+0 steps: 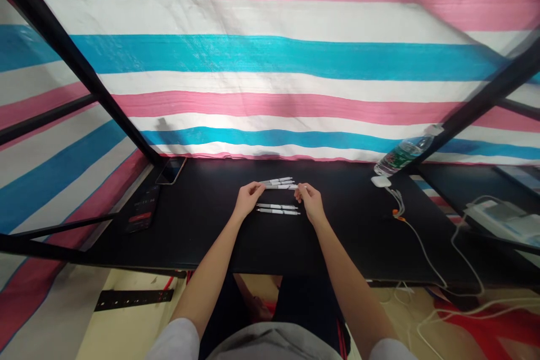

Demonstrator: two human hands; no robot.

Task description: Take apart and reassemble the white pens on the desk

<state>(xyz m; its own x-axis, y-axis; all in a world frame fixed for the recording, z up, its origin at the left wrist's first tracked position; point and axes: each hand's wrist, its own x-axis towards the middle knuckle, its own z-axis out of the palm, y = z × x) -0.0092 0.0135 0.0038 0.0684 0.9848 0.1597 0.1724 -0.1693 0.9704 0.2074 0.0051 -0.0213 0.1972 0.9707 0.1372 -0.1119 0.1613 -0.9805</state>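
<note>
Several white pens lie in a row on a black table [202, 236]. My left hand [248, 198] and my right hand [310, 201] pinch the two ends of one white pen [282, 186] just above the table. A few more white pens [278, 181] lie right behind it. Two other white pens [277, 209] rest side by side between my wrists, nearer to me.
A phone [171, 170] lies at the back left, with dark flat devices [142, 208] near the left edge. At the right stand a water bottle [403, 154], a white charger [381, 181] with cables, and a power strip [500, 216]. A striped tarp forms the back wall.
</note>
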